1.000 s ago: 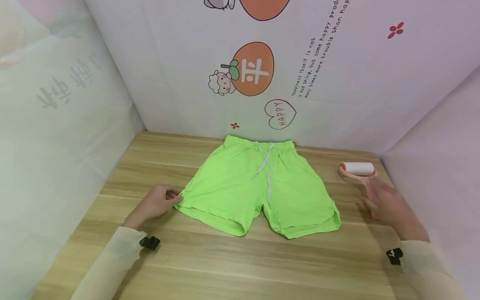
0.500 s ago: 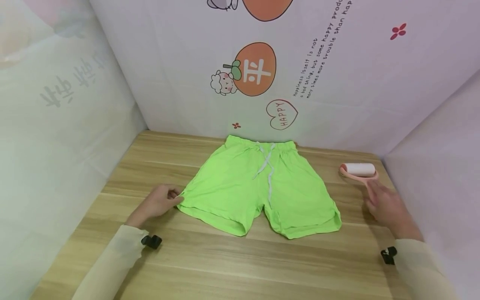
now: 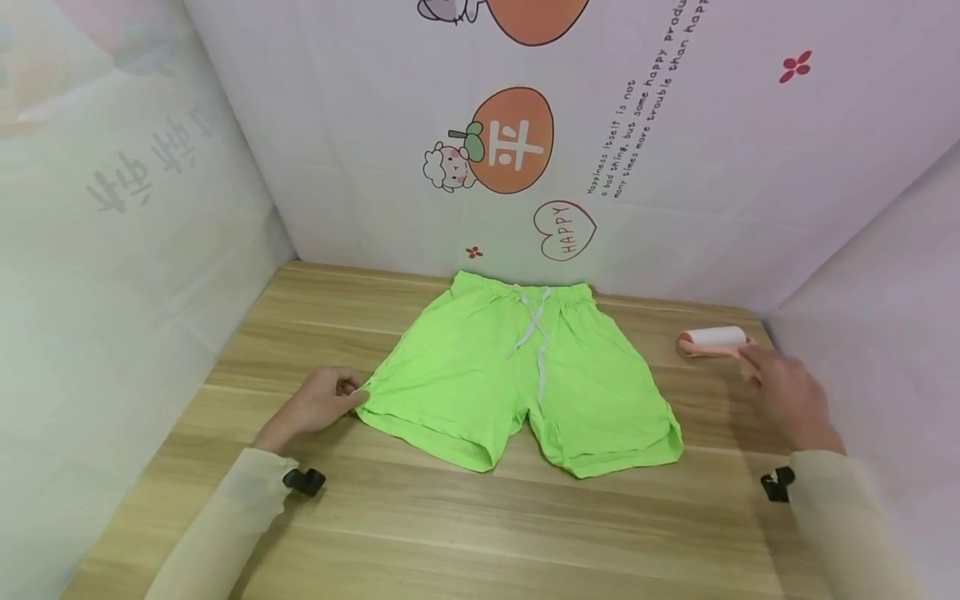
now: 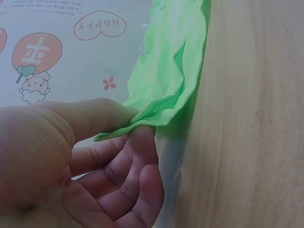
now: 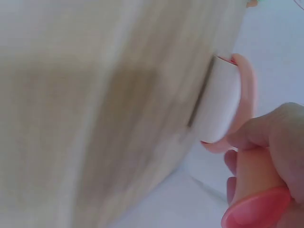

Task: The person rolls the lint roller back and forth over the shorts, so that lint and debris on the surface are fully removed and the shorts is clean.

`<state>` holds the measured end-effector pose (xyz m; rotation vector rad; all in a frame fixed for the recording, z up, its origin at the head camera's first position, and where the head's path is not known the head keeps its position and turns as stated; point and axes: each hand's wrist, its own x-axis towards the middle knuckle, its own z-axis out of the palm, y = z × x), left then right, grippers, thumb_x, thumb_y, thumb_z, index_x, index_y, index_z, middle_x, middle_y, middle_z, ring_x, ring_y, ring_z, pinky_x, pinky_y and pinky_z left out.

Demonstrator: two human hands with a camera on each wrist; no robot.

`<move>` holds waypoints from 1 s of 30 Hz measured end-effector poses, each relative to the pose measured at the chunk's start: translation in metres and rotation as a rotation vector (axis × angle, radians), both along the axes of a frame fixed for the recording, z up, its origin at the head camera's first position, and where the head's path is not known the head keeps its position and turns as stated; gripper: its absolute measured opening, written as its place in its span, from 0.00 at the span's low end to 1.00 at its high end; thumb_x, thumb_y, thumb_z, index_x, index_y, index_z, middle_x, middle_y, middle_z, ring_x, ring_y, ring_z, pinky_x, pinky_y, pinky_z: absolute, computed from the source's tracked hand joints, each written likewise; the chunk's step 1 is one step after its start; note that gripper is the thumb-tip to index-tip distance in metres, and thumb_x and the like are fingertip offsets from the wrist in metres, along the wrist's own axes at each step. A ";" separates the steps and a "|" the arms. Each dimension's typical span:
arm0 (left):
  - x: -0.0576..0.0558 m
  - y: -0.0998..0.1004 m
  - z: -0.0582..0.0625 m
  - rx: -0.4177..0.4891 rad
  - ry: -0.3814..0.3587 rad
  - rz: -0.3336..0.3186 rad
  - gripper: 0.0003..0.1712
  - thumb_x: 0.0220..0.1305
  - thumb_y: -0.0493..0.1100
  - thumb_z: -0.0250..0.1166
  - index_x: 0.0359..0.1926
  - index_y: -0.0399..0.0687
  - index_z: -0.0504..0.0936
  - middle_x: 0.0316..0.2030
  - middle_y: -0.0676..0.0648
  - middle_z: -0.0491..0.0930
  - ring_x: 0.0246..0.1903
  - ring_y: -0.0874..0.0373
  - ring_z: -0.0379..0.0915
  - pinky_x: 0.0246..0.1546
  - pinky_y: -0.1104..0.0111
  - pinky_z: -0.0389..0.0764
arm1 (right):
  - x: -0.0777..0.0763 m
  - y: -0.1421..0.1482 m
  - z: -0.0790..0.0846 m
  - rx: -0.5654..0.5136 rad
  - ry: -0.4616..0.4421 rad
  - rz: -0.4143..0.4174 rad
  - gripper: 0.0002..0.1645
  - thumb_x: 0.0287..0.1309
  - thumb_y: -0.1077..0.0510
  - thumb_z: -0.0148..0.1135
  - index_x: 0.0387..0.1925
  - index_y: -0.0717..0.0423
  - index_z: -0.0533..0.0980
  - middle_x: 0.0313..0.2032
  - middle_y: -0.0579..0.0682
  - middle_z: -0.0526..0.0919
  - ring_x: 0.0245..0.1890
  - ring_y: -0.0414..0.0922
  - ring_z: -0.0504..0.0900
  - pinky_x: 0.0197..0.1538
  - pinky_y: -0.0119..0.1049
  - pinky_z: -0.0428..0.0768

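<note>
Bright green shorts [image 3: 450,367] with a white drawstring [image 3: 534,321] lie spread on the wooden table, waistband toward the back wall. At their left leg hem, my left hand [image 3: 324,398] pinches the corner; the left wrist view shows the hem [image 4: 161,114] between thumb and forefinger. To the right of the shorts, my right hand [image 3: 791,396] grips the pink handle [image 5: 259,175] of a lint roller [image 3: 714,337]. Its white roll [image 5: 221,99] points away from me, close over the table in the right wrist view. The palm hides part of the handle.
The wooden table [image 3: 480,533] reaches a printed white back sheet [image 3: 360,167]. White sheets also stand along the left side [image 3: 112,292] and the right side [image 3: 885,275], the latter close beside my right hand.
My right hand has closed round the lint roller's handle and raised it, tilting the roller. The left hand keeps its pinch on the hem, and the shorts lie as before.
</note>
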<state>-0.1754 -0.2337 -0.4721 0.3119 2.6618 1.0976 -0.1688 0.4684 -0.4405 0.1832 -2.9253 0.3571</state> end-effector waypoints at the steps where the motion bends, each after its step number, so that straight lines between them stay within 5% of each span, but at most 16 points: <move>1: 0.000 0.000 0.000 0.001 -0.003 0.002 0.12 0.74 0.44 0.66 0.47 0.39 0.87 0.41 0.43 0.84 0.39 0.54 0.75 0.37 0.65 0.78 | -0.002 0.000 0.004 0.014 -0.025 -0.001 0.31 0.58 0.73 0.62 0.65 0.68 0.74 0.44 0.76 0.82 0.25 0.53 0.76 0.21 0.42 0.70; 12: 0.000 -0.001 -0.003 0.021 -0.014 -0.004 0.13 0.75 0.44 0.65 0.49 0.38 0.86 0.41 0.43 0.83 0.38 0.54 0.75 0.34 0.67 0.78 | -0.027 -0.026 0.056 0.134 -0.231 0.083 0.31 0.60 0.69 0.55 0.66 0.63 0.77 0.53 0.74 0.84 0.31 0.52 0.77 0.27 0.44 0.71; 30: -0.002 -0.002 -0.008 0.014 -0.003 -0.017 0.11 0.75 0.43 0.64 0.46 0.40 0.86 0.39 0.44 0.82 0.36 0.56 0.72 0.34 0.69 0.76 | -0.051 -0.149 0.116 0.205 -0.047 0.574 0.32 0.54 0.78 0.61 0.58 0.53 0.86 0.56 0.55 0.89 0.47 0.52 0.89 0.39 0.44 0.82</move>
